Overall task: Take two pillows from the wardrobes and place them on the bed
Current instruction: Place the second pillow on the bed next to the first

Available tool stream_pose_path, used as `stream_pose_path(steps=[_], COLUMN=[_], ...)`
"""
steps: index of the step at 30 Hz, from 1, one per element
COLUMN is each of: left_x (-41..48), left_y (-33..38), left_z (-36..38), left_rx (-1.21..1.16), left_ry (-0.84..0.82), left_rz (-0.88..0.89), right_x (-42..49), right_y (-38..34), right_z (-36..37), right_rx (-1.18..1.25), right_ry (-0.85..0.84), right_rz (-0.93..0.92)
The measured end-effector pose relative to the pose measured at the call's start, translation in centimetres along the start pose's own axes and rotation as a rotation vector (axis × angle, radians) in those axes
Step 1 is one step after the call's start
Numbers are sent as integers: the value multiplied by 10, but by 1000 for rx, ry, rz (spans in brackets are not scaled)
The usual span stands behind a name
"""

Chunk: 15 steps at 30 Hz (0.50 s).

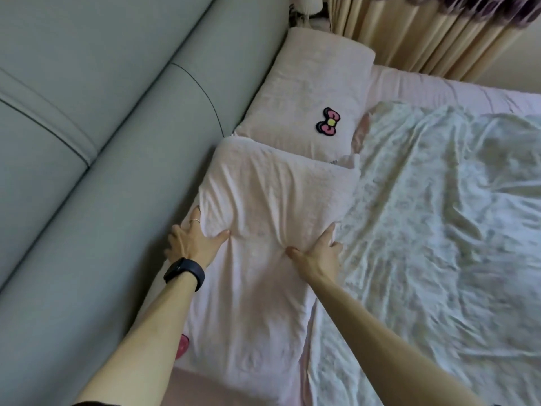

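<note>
Two pale pink pillows lie end to end along the headboard side of the bed. The far pillow (310, 92) carries a pink bow patch. The near pillow (263, 218) is under both my hands. My left hand (193, 240), with a ring and a black wristband, grips its left edge, thumb on top and fingers tucked beside it. My right hand (319, 253) grips its right edge the same way, creasing the cover between the thumbs. A second pink bow patch (182, 345) peeks out beside my left forearm.
A padded grey-green headboard (102, 142) runs along the left. A crumpled white floral quilt (439, 215) covers the right of the pink-sheeted bed (409, 83). Beige pleated curtains (424, 30) hang at the far side, with a lamp base near the far corner.
</note>
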<state>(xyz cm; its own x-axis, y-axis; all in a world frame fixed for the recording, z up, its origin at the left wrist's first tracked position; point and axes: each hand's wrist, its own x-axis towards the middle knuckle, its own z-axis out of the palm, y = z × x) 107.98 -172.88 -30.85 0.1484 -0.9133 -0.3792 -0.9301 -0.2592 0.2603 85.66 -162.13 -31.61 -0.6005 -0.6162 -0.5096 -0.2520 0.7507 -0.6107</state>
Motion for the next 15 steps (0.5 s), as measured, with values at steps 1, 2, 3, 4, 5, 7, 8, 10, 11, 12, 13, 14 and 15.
stream_pose_path(steps=[1,2,3,4,5,7,8,10,11,12,13,14,15], left_x=[9,17,25,33,38,41,39,30,25,20,16,12,10], left_y=[-5,-12,-19,-26,-32,-41,-43,-47,-48,-50,-52,-54,-56], left_z=[5,12,20,30,41,66,78,100,110,119,127,133,138], left_rx=[10,28,51,71,73,63,83,136,146,141,128,118,122], left_ry=[-6,-13,-18,-26,-41,-70,-65,-47,-47,-48,-49,-51,-54], left_rz=[-22,-41,-39,-11,40,161,213,275,290,296,292,282,272], right_x=[6,12,19,25,30,38,40,37,34,29,24,18,14], right_y=[-1,0,3,8,16,36,47,68,78,86,93,99,105], right_z=[9,19,29,38,46,59,64,73,78,83,89,94,98], right_rx=[-20,-36,-42,-43,-48,-67,-77,-81,-81,-83,-89,-113,-169], right_ry=[-7,-22,-44,-68,-94,-156,-183,-196,-171,-135,-103,-80,-64], right_rz=[-5,-1,13,33,55,100,123,144,120,75,21,-34,-94])
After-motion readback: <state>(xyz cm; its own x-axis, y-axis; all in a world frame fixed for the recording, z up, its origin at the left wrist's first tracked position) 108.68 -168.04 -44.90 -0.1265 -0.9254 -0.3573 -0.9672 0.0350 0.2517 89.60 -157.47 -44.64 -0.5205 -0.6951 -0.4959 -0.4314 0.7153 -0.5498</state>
